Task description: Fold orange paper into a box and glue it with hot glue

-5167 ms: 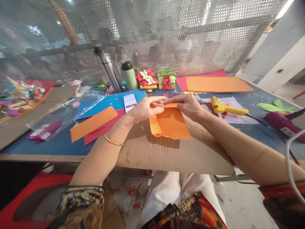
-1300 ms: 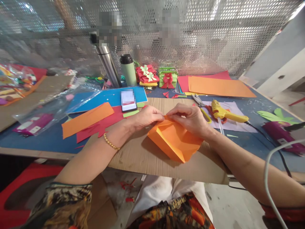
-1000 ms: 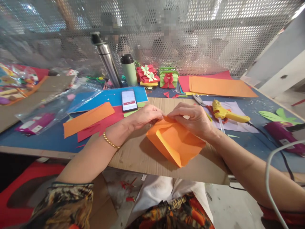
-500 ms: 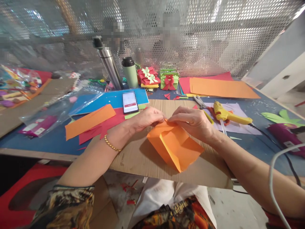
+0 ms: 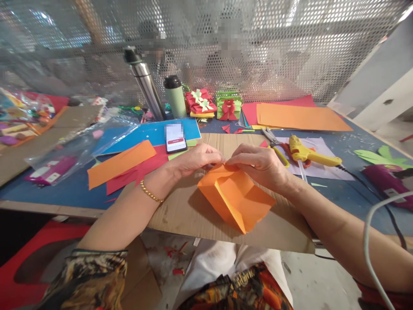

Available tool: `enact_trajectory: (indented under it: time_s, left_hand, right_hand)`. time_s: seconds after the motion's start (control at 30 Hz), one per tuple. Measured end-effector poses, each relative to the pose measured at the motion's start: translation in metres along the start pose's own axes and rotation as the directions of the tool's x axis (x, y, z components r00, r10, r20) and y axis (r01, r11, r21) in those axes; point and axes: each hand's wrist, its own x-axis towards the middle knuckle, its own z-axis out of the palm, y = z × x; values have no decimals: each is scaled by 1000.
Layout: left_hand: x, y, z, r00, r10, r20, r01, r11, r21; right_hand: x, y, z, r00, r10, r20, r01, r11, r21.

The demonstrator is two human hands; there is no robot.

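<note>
A folded orange paper piece, creased into an open box-like form, is held above the brown cardboard sheet. At its far edge, my left hand pinches the paper between thumb and fingers. Close beside it, my right hand grips the same edge from the right. The fingertips of both hands nearly meet there, and they hide the part of the paper between them. The near corner of the paper points toward my lap.
Right of my hands are scissors and a yellow glue gun on pale paper. A phone, orange strip and red paper lie left. Behind stand a steel flask, a green cup and small paper boxes.
Almost nothing differs. The view has shifted very slightly, and both hands keep their pinch on the orange paper.
</note>
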Motion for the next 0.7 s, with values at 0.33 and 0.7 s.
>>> enact_trajectory:
  time_s: [0.33, 0.7]
  left_hand:
    - [1, 0, 1, 997, -29, -72, 36, 994, 103]
    - [0, 4, 7, 989, 77, -124, -25, 928, 373]
  right_hand:
    - [4, -5, -4, 987, 162, 8, -162, 984, 78]
    - [7, -4, -4, 882, 446, 152, -461, 883, 85]
